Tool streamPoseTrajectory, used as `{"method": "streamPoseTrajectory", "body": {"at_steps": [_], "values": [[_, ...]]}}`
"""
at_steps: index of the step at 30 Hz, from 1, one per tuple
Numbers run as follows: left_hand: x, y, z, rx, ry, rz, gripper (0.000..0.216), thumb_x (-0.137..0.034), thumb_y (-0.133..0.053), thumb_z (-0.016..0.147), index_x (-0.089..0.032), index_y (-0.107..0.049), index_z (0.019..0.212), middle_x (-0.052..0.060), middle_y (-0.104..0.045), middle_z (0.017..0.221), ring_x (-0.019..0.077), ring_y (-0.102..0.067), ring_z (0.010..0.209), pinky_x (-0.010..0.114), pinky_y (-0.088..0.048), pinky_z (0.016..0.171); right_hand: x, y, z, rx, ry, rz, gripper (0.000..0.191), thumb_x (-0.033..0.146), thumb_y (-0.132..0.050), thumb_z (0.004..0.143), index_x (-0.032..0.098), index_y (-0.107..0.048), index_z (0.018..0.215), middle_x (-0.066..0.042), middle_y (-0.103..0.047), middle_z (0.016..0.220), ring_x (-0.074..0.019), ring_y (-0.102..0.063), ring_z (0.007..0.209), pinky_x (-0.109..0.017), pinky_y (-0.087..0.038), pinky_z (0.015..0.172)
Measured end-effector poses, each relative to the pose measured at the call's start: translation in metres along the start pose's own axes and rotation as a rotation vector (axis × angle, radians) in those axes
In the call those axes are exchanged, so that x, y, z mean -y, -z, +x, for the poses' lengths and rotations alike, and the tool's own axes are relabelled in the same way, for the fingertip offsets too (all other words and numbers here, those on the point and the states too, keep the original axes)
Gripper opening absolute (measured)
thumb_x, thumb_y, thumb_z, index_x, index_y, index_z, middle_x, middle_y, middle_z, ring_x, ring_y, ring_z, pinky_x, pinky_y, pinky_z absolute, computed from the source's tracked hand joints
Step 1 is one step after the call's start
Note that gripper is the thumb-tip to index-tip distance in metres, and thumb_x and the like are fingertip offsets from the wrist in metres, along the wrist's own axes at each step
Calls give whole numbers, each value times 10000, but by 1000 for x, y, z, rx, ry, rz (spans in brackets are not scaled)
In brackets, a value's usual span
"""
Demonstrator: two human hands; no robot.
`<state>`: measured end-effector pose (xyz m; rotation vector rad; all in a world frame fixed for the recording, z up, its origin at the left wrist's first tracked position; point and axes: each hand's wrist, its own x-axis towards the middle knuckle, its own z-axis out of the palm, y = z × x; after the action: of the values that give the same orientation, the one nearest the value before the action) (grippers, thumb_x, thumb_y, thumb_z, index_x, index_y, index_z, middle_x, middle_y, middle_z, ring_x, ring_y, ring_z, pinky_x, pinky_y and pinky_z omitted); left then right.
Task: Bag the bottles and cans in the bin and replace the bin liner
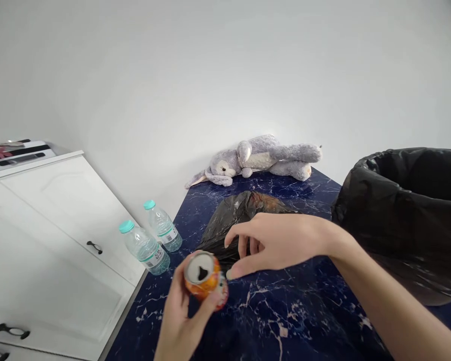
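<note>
My left hand (pixel 180 321) grips an orange drink can (pixel 205 278) with an open top, held a little above the dark blue marbled table (pixel 285 316). My right hand (pixel 274 240) reaches in from the right, fingers curled and pinching the near edge of a crumpled black plastic bag (pixel 233 213) that lies on the table. Something brownish shows through the bag's far end. The can sits just left of the right hand's thumb.
A bin lined with a black bag (pixel 409 210) stands at the right. A grey plush rabbit (pixel 255 160) lies at the table's far edge by the wall. Two water bottles (pixel 152 240) lie at the left edge, beside a white cabinet (pixel 48 250).
</note>
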<state>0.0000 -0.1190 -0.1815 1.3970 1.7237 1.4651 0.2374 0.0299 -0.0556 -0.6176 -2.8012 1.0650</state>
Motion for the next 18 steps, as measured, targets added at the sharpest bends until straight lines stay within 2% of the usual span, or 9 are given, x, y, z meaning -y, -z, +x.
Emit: {"method": "streamPoseTrajectory", "body": {"at_steps": [1, 3, 6, 8, 11, 13, 18], "values": [[7, 11, 0, -87, 47, -46, 699, -514, -842, 820, -291, -557, 1419, 90, -646, 1486, 343, -628, 1367, 434, -558, 1122, -9, 3, 3, 13, -9, 8, 741, 715, -662, 888, 231, -603, 1446, -49, -802, 1100, -219, -751, 878, -284, -501, 661], [22, 35, 2, -269, 120, -91, 735, -545, -869, 782, -293, -570, 1405, 82, -670, 1452, 346, -621, 1374, 474, -515, 1165, -27, 4, 11, 36, -83, -77, 737, 661, -676, 901, 190, -597, 1462, -75, -804, 1106, -250, -756, 921, -307, -516, 691], [38, 65, 9, -531, 131, -73, 813, -567, -919, 703, -294, -585, 1393, 83, -710, 1377, 372, -637, 1343, 599, -444, 1198, -46, 2, 22, 59, -252, -283, 600, 535, -716, 903, 163, -684, 1372, -107, -805, 1092, -290, -757, 952, -339, -520, 713], [43, 80, 14, -638, 98, -60, 861, -552, -946, 660, -280, -585, 1393, 90, -719, 1348, 387, -636, 1335, 645, -421, 1199, -54, 0, 28, 76, -341, -355, 490, 467, -743, 882, 173, -755, 1274, -117, -803, 1103, -307, -757, 969, -349, -523, 725], [47, 90, 22, -680, 59, -61, 860, -521, -965, 628, -250, -597, 1357, 92, -730, 1296, 385, -631, 1337, 642, -413, 1204, -63, -2, 33, 108, -396, -369, 330, 337, -757, 842, 201, -819, 1135, -113, -800, 1128, -320, -758, 985, -350, -532, 727], [49, 93, 27, -684, 48, -51, 826, -518, -960, 624, -231, -606, 1312, 92, -731, 1266, 377, -641, 1320, 629, -424, 1199, -69, -2, 36, 115, -407, -373, 308, 223, -738, 811, 226, -832, 1103, -98, -796, 1153, -319, -755, 1015, -349, -539, 751], [59, 96, 37, -673, 80, 43, 834, -528, -962, 577, -200, -592, 1249, 93, -716, 1204, 374, -681, 1225, 616, -494, 1134, -83, -2, 39, 107, -456, -381, 562, 100, -708, 762, 251, -762, 1301, -110, -726, 1351, -339, -720, 1164, -385, -566, 857]]}}
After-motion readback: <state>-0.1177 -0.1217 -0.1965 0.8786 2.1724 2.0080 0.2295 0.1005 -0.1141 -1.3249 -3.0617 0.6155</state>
